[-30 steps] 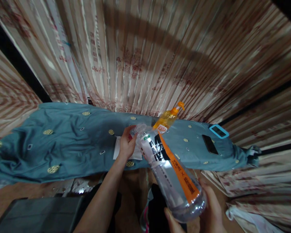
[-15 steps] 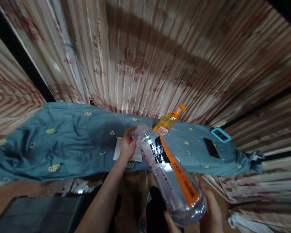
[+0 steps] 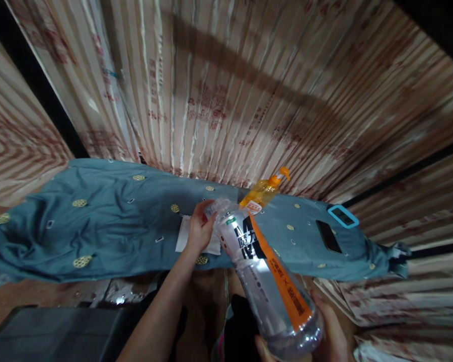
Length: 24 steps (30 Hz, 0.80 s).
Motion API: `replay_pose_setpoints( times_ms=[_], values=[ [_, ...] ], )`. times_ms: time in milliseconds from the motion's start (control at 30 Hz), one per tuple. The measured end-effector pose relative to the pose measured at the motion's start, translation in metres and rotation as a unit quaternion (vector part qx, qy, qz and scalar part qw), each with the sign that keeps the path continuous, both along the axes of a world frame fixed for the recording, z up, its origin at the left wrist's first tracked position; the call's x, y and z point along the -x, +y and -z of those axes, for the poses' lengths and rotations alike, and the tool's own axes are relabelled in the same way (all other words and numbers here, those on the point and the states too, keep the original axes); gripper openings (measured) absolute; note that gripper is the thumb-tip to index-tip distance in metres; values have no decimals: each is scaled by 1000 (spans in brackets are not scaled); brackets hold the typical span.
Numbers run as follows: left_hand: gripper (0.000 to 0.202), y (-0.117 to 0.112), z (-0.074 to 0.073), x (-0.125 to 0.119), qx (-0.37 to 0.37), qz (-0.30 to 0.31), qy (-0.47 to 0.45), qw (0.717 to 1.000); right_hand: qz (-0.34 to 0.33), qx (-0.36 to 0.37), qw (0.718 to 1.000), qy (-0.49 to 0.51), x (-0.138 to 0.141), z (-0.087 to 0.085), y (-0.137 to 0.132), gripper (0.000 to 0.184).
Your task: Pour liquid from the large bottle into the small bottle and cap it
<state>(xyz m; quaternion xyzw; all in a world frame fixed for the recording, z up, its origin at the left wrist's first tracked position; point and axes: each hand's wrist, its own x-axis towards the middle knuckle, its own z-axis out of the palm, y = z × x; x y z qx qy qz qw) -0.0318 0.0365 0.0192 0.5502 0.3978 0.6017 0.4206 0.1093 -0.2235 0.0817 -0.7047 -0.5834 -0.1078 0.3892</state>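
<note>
My right hand (image 3: 330, 337) grips the base of a large clear plastic bottle (image 3: 262, 274) with a black, white and orange label, held tilted with its neck pointing away from me. My left hand (image 3: 199, 229) is closed around the bottle's neck and cap end. Under that hand a white paper or tissue (image 3: 184, 234) lies on a teal patterned cloth (image 3: 109, 226). Just behind the bottle's neck stands an orange pump bottle (image 3: 264, 191).
A dark phone (image 3: 328, 236) and a second device in a light-blue case (image 3: 343, 216) lie on the cloth at the right. Striped boards printed with red text form the wall behind. A dark box (image 3: 53, 337) sits at lower left.
Both hands keep hold of the clear bottle. The view has shifted slightly, so the bottle and cloth sit a little lower in the picture.
</note>
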Motion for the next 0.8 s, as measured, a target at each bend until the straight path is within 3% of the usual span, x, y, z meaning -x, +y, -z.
replay_pose_setpoints(
  times_ms=[67,167,267,400,500,567,667,800],
  values=[
    [39,0,0,0,1,-3,-1,1000,-8,-11,1000,-14,-13,10,4,73],
    [39,0,0,0,6,-2,-2,1000,-42,-10,998,-55,-36,27,14,44],
    [41,0,-1,0,14,2,-2,1000,-56,-29,996,-60,-54,38,23,39],
    [40,0,-2,0,17,5,2,1000,-55,-69,996,-35,-60,34,23,38],
    [38,-1,-3,0,14,2,3,1000,-68,0,997,-38,-50,21,20,34],
    [38,-1,-3,0,13,-1,7,1000,-41,17,999,-25,-38,11,19,41],
    [38,-1,-3,0,11,0,9,1000,-2,-18,1000,-4,-18,-1,15,59],
    [39,-1,-1,0,9,2,12,1000,39,-63,997,-18,-11,1,9,77]
  ],
)
